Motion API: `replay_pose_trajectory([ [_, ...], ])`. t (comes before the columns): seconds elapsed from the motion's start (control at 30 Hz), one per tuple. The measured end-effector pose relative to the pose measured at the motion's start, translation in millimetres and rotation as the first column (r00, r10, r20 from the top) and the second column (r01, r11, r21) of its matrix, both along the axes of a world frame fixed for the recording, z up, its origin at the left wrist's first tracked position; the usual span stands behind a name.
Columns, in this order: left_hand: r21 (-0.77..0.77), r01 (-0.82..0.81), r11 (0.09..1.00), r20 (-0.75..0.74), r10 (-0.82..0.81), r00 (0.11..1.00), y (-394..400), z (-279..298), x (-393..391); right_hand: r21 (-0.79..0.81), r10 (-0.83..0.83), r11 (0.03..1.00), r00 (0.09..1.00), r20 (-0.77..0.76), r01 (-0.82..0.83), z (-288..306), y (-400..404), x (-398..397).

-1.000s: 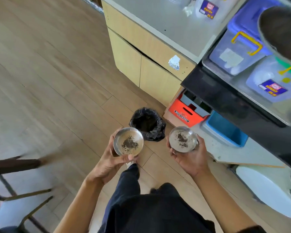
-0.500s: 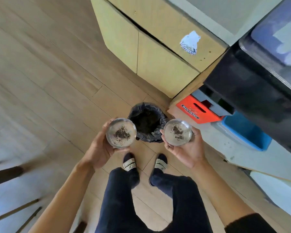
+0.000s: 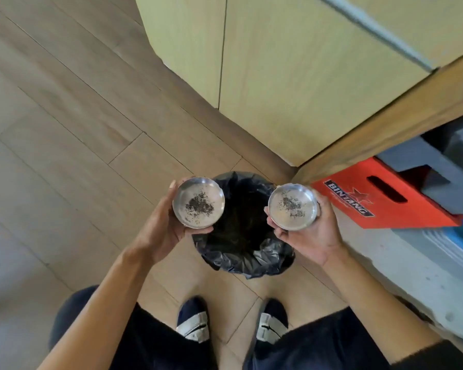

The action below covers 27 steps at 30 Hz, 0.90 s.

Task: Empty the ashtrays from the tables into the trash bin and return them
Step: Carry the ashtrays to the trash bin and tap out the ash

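My left hand [image 3: 163, 231] holds a round metal ashtray [image 3: 198, 205] with dark ash in its middle, level, over the left rim of the trash bin [image 3: 242, 259]. My right hand [image 3: 312, 236] holds a second metal ashtray [image 3: 293, 206] with scattered ash, level, over the bin's right rim. The bin is small, lined with a black plastic bag, and stands on the wooden floor directly below and between both ashtrays.
A pale yellow cabinet [image 3: 292, 76] rises just behind the bin. A red Bintang crate [image 3: 380, 198] lies to the right, beside a grey ledge [image 3: 412, 268]. My feet in sandals [image 3: 195, 324] stand just in front of the bin. Wooden floor [image 3: 64, 129] spreads to the left.
I have stepped up to the bin and leaned over it. Both ashtrays now hang above the bin's rim instead of in front of it, still level with ash inside.
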<state>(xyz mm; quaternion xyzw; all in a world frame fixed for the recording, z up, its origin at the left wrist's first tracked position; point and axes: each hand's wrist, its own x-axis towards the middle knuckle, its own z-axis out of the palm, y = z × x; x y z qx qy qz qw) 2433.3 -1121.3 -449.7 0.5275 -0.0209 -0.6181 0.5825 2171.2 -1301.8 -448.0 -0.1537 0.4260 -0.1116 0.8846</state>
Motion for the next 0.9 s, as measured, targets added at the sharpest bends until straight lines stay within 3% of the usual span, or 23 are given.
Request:
replay_pose_trajectory([
  [0.17,-0.023,0.015,1.000,0.097,-0.012,0.995,-27.0,-79.7,16.7,-0.192,0.061,0.979,0.996,-0.064,-0.072,-85.6,-21.8,12.4],
  [0.27,-0.066,0.012,0.998,0.077,-0.007,0.997,-36.3,-106.6,17.9,-0.241,0.045,0.969,0.999,0.004,-0.043,-112.8,-30.4,19.3],
  [0.37,-0.100,0.009,0.995,0.087,0.000,0.996,-46.5,-114.4,15.7,-0.307,0.046,0.951,0.998,0.050,-0.029,-117.2,-40.5,29.7],
  [0.57,-0.097,0.027,0.995,0.071,-0.020,0.997,-48.4,-96.2,9.3,-0.406,0.115,0.907,0.993,-0.025,-0.115,-104.5,-40.4,38.6],
  [0.73,-0.113,0.030,0.993,0.155,-0.013,0.988,-43.1,-93.9,17.8,-0.602,0.174,0.750,0.960,-0.218,-0.273,-113.7,-36.3,39.4],
  [0.9,-0.092,0.019,0.996,0.110,-0.009,0.994,-44.0,-88.6,13.9,-0.703,0.192,0.579,0.907,-0.376,-0.414,-115.3,-22.5,41.0],
])
